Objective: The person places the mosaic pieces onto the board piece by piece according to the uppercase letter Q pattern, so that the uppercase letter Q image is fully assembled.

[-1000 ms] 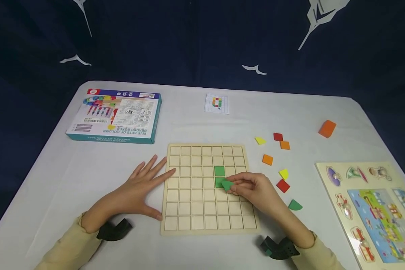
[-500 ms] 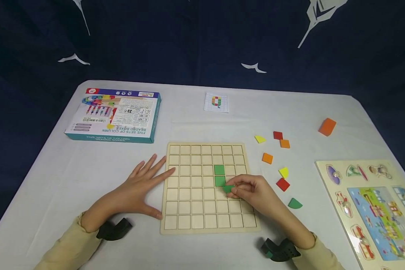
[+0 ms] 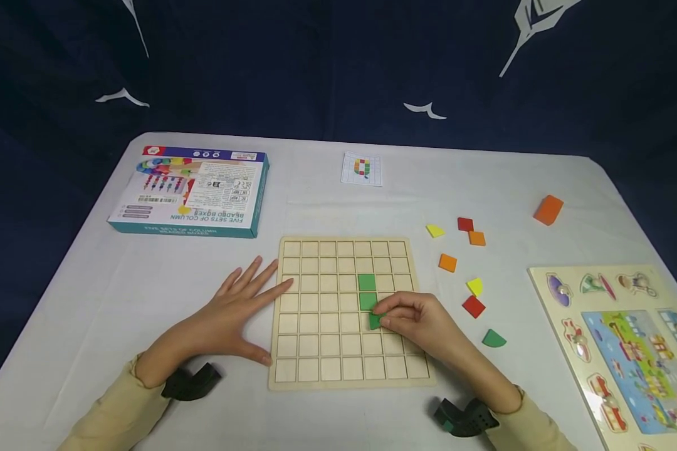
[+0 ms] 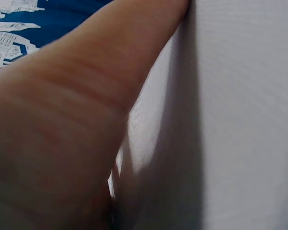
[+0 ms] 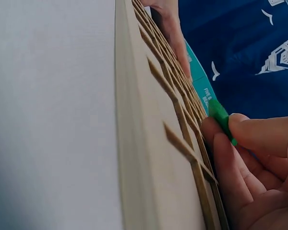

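Observation:
A wooden grid board (image 3: 330, 369) lies on the white table, with two green square tiles (image 3: 367, 283) set one below the other in its cells. My right hand (image 3: 420, 319) pinches a green tile (image 3: 375, 321) between thumb and fingers, just under the lower square. In the right wrist view this tile (image 5: 219, 119) is seen nearly edge-on, tilted against the board, and its full shape is partly covered by the fingers. With fingers spread, my left hand (image 3: 225, 319) rests along the board's left edge. The left wrist view shows only part of that hand (image 4: 72, 110) close to the cloth.
Right of the board lie loose yellow, red and orange tiles and a green quarter-round tile (image 3: 493, 338). An orange block (image 3: 548, 210) and a picture puzzle board (image 3: 558, 326) are farther right. A pattern card (image 3: 346, 178) and a bead box (image 3: 203, 230) lie toward the back.
My right hand has brought the green tile slightly down, from over the lower square to the cell below, and turned it. The left hand has stayed in place.

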Demonstrator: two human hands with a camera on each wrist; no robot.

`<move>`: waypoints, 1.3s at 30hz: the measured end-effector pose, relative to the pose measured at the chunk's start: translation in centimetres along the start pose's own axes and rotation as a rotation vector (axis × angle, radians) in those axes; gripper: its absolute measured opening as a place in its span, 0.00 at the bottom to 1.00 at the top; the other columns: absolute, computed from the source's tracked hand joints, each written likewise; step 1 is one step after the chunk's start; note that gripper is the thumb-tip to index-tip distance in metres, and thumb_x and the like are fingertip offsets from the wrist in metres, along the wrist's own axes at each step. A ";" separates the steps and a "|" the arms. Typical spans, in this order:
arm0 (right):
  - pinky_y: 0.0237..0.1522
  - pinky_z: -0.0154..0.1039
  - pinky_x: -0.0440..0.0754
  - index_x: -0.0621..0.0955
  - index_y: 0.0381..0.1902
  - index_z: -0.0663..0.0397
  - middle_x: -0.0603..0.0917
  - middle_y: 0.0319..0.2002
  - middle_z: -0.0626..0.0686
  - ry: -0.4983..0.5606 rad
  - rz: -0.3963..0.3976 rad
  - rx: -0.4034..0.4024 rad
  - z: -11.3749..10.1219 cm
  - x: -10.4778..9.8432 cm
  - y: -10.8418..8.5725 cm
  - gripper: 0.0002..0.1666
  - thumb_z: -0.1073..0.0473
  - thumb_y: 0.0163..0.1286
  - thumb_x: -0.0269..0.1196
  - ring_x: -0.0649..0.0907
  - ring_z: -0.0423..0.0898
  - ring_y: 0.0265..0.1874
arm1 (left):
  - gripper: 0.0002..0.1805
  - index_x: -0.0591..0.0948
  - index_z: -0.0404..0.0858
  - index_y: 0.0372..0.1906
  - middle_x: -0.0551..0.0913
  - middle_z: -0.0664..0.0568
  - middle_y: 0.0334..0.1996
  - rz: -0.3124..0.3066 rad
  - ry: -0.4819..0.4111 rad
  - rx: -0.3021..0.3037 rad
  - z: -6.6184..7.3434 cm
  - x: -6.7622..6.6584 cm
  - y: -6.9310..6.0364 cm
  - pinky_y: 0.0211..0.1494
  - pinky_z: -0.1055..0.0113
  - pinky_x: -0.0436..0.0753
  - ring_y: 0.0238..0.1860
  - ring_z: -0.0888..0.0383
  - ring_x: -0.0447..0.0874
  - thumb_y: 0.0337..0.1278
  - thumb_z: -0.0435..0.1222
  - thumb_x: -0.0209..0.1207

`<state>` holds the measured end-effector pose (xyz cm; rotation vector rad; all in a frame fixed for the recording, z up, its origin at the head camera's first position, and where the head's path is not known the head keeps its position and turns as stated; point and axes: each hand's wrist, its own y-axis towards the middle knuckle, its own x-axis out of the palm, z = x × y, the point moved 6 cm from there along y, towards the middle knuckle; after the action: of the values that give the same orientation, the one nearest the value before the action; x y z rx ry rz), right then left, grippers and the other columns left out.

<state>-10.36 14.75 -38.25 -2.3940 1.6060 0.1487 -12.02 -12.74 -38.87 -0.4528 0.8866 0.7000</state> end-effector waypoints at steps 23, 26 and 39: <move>0.27 0.31 0.78 0.85 0.33 0.51 0.80 0.28 0.42 -0.355 0.112 -0.320 -1.8 1.0 -0.3 0.16 0.74 0.49 0.71 0.77 0.39 0.26 | 0.67 0.54 0.46 0.73 0.37 0.47 0.74 -0.008 0.006 -0.008 0.3 -0.2 0.1 0.65 0.43 0.32 0.70 0.46 0.23 0.19 0.68 0.67; 0.29 0.32 0.79 0.85 0.33 0.53 0.81 0.29 0.43 -0.362 0.127 -0.333 -1.9 1.0 -0.3 0.16 0.76 0.48 0.70 0.78 0.39 0.26 | 0.67 0.55 0.46 0.73 0.37 0.47 0.74 -0.005 0.006 -0.010 0.3 -0.3 0.1 0.65 0.43 0.32 0.70 0.46 0.23 0.19 0.68 0.67; 0.39 0.34 0.80 0.83 0.38 0.60 0.83 0.37 0.50 -0.267 0.151 -0.287 -2.7 -2.5 -1.8 0.13 0.76 0.55 0.65 0.81 0.43 0.33 | 0.67 0.54 0.47 0.73 0.37 0.48 0.74 -0.011 0.002 -0.019 0.0 -0.1 0.0 0.65 0.43 0.31 0.70 0.47 0.22 0.19 0.67 0.68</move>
<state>-9.77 16.89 -34.81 -2.3218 1.7298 0.7407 -12.02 -12.74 -38.81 -0.4750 0.8794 0.6979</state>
